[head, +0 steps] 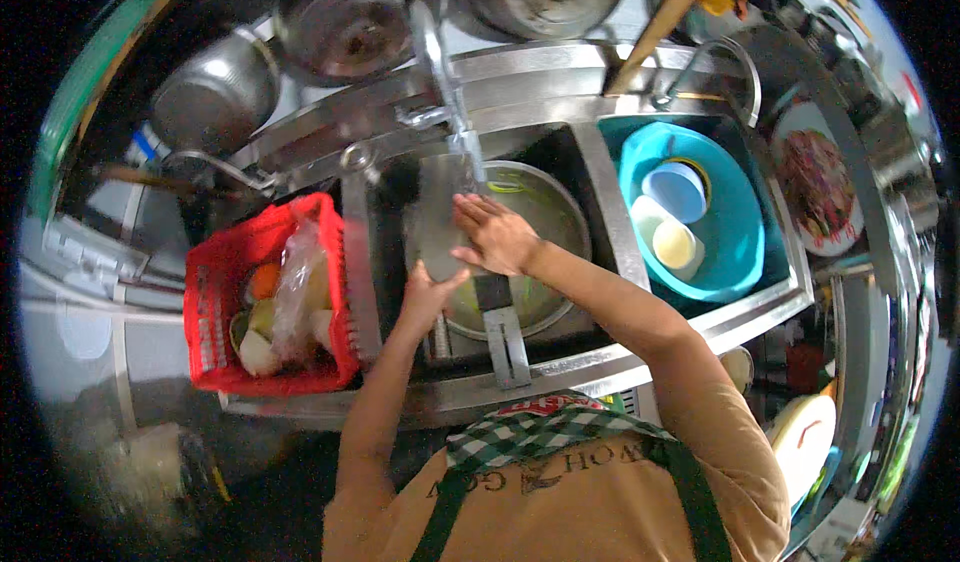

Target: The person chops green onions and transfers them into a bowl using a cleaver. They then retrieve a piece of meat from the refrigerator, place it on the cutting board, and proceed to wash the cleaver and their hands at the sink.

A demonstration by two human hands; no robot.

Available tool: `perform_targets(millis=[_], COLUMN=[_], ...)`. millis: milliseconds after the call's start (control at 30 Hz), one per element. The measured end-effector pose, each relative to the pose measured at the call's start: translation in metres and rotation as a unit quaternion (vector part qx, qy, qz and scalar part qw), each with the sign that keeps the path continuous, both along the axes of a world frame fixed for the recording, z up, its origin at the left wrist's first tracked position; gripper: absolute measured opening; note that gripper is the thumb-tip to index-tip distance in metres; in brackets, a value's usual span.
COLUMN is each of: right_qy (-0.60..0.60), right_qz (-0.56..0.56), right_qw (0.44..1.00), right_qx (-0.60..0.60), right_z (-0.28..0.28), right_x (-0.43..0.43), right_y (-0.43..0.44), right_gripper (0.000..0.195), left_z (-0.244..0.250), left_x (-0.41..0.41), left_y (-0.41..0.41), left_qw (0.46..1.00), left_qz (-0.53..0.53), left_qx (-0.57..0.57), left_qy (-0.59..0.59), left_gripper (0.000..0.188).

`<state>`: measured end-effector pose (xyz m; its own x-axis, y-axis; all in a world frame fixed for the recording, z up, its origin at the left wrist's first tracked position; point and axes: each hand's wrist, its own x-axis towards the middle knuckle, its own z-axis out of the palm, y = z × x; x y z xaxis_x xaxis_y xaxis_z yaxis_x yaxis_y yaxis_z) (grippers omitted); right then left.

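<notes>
A flat grey rectangular slab [441,213] is tilted over the left sink basin, under the tap; blur hides its material. My left hand [429,296] grips its near end, thumb on top. Flat against the slab's right side lies my right hand [496,233], with its fingers extended and not wrapped around it. Water runs from the metal tap [459,123] beside the slab's far end. Beneath both hands stands a round metal basin [559,262] of cloudy water with green scraps in it. A slotted metal bracket [508,344] with a dark block reaches over the sink's front rim.
A red plastic basket [206,329] with vegetables and a clear bag stands left. The right basin holds a turquoise tub [739,224] with bowls. Behind the sink are metal pots [349,29]; a plate of meat [816,179] sits far right. A wooden handle [652,37] leans over the back ledge.
</notes>
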<state>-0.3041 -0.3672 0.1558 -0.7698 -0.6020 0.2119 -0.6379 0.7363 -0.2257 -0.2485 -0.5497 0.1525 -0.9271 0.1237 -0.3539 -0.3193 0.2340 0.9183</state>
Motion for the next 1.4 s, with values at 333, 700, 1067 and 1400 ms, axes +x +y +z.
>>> perform_targets(millis=[333, 700, 1067, 1400], right_qy=[-0.03, 0.037, 0.002, 0.007], right_qz=[0.065, 0.062, -0.002, -0.024], right_qw=[0.997, 0.997, 1.0, 0.999], right_qx=[-0.002, 0.039, -0.004, -0.037], right_z=[-0.019, -0.014, -0.009, -0.007], right_x=[0.103, 0.125, 0.048, 0.023], right_y=[0.003, -0.006, -0.019, -0.016], right_gripper=[0.072, 0.075, 0.066, 0.06], left_z=[0.0, -0.038, -0.004, -0.012], left_x=[0.096, 0.108, 0.046, 0.019], left_y=[-0.023, -0.038, -0.009, -0.01], left_qw=[0.994, 0.979, 0.996, 1.0], left_qz=[-0.049, -0.062, 0.006, 0.016], left_qx=[-0.101, -0.117, -0.04, 0.006], left_qy=[0.013, 0.155, 0.08, 0.007], left_gripper=[0.056, 0.051, 0.044, 0.045])
